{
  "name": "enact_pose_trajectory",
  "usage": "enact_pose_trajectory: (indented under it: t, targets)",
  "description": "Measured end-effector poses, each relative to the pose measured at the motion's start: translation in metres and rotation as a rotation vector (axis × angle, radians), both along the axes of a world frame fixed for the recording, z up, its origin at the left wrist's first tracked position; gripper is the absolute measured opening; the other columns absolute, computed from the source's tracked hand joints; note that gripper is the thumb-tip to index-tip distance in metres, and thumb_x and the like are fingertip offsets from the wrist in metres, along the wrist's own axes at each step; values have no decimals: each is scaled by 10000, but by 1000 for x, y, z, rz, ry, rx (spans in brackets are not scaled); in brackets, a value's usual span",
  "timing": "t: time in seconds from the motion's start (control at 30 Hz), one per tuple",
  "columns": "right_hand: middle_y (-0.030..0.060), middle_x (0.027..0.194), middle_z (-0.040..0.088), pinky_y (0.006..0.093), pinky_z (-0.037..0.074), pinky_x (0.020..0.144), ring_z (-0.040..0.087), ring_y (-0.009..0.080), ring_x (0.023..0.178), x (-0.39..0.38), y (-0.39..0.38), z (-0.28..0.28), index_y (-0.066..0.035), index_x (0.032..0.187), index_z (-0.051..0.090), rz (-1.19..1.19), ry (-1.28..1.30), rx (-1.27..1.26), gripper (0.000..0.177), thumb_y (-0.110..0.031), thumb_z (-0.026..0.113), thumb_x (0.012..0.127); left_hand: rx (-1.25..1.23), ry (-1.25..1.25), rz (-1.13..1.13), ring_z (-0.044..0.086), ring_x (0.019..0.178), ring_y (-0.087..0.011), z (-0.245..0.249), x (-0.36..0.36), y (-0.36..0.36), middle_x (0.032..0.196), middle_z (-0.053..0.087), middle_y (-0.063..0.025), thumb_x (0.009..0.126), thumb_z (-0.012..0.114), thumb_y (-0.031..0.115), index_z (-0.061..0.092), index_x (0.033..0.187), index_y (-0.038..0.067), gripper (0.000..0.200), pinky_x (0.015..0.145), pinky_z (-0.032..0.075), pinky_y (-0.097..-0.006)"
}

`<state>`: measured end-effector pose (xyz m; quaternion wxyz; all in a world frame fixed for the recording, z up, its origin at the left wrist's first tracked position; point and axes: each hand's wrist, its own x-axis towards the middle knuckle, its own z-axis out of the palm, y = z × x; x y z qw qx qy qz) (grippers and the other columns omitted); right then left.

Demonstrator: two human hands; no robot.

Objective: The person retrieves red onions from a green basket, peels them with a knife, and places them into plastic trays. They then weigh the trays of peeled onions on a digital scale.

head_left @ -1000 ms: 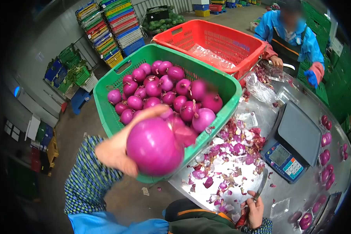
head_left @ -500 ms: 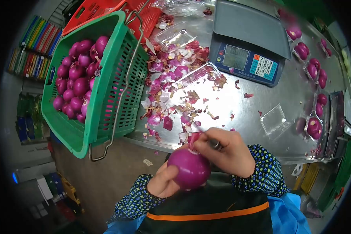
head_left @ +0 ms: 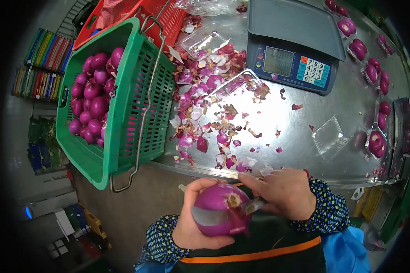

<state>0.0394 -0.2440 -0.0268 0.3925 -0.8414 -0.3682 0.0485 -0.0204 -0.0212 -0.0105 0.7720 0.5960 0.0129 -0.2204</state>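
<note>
My left hand is wrapped around a large red onion just in front of the table edge. The onion's dry brown end faces up towards me, and a dark strip of skin hangs beside it. In my right hand is a small knife, its blade lying across the onion's near side. The knife's handle is mostly hidden in my fingers. Loose onion skins are strewn over the table beyond my hands.
A green basket of red onions stands on the left, with a red basket behind it. A scale sits at the back. Clear plastic trays lie on the metal table, and packed onions line its right side.
The onion has turned so its dry end shows. My right hand has moved right and down from its top, and the knife blade now lies across it. The view has shifted slightly.
</note>
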Motion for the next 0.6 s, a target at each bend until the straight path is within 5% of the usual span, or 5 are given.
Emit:
enact_pose_trajectory:
  t: [0.23,0.37,0.43,0.47,0.6]
  targets:
    - [37,627,544,314,452,497,551,198,539,10,-11,-37,-71,1199,549,-268,-117,-26,605,-81,664,606,-32,-252,13,464,1115,-291,1,-12,-2,1201,384,-211,488,884,232,314,1184,48,918,948,392,-407]
    - [29,574,548,291,440,477,512,167,458,4,10,-19,-33,1187,554,-127,313,373,439,-96,648,763,322,-482,-16,395,1214,-351,-1,16,16,1248,378,-218,493,891,226,322,1208,56,930,968,364,-443]
    - [-6,591,547,240,423,480,505,103,484,18,14,-24,-37,1227,521,115,1622,639,439,-119,646,814,751,-962,-243,437,1176,-377,9,33,16,1350,261,-228,482,900,263,238,1309,67,1078,908,437,-467]
    - [-27,610,522,201,405,492,504,67,533,11,17,-27,-36,1271,476,84,1615,792,490,-121,650,821,937,-908,-170,388,1237,-338,10,32,16,1411,221,-216,452,908,310,146,1402,64,1242,980,374,-466]
    - [69,941,606,216,445,611,557,82,655,1,26,-24,-49,1269,479,-68,1153,704,494,-89,650,807,-704,318,122,307,1300,-269,-19,18,-2,1403,294,-141,781,648,470,191,1400,47,878,1063,269,-424]
